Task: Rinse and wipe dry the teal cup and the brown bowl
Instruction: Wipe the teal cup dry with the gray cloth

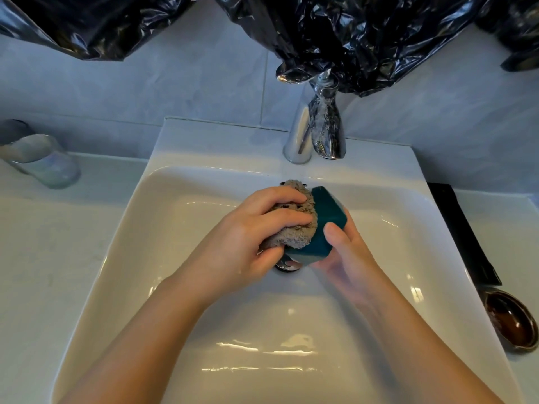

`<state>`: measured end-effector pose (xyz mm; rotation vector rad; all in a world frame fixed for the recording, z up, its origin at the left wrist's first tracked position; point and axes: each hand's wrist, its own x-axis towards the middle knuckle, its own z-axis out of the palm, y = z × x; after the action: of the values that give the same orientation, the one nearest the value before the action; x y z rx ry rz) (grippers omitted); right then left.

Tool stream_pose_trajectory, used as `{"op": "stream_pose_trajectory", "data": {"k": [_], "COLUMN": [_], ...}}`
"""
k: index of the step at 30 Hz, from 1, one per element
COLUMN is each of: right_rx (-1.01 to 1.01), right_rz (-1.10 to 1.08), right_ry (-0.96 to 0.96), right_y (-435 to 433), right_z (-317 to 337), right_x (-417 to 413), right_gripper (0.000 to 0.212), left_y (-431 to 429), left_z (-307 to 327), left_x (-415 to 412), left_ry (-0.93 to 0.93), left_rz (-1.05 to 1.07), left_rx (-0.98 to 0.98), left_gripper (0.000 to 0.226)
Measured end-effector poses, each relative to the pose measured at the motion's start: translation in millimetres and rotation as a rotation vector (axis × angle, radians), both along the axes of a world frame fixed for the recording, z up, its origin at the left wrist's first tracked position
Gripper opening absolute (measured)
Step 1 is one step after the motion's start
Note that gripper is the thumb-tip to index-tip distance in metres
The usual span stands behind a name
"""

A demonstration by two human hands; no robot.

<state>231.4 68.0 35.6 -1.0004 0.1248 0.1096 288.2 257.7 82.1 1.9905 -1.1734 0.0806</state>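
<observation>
Cup [326, 225] and cloth [294, 225] over the sink [175, 228].
Both clear of its walls: left grip [248, 234] clamps cloth, right grip [347, 258] clamps cup; bowl [513, 322] beyond right rim.

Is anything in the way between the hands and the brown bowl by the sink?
Nothing visible does. The glossy brown bowl sits on the counter right of the white sink. Both hands are full though: the right hand holds the teal cup, the left hand grips a fluffy grey cloth.
</observation>
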Motion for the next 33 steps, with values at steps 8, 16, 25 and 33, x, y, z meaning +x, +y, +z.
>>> {"op": "stream_pose_trajectory", "data": {"k": [8,16,25,33], "right_rx": [0.256,0.470,0.419,0.589], "right_rz": [-0.038,-0.062,-0.101,0.237], "right_ry": [-0.087,-0.032,-0.075,-0.018], "right_y": [7.0,4.8,13.9,0.9], "right_z": [8.5,6.8,8.0,0.2], "right_x": [0.0,-2.7,-2.8,-4.6], "right_gripper": [0.092,0.077,0.068,0.076], "left_y": [-3.9,-1.5,-18.5,-11.7], "left_z": [-4.5,-16.2,-16.1,-18.8], "left_x": [0.2,8.8,-6.2,0.9], "left_ry": [-0.085,-0.005,0.152,0.359], "left_rz": [0.014,0.279,0.280,0.290], "left_rx": [-0.051,-0.234,-0.367,-0.370], "left_gripper": [0.044,0.051,0.054,0.053]}}
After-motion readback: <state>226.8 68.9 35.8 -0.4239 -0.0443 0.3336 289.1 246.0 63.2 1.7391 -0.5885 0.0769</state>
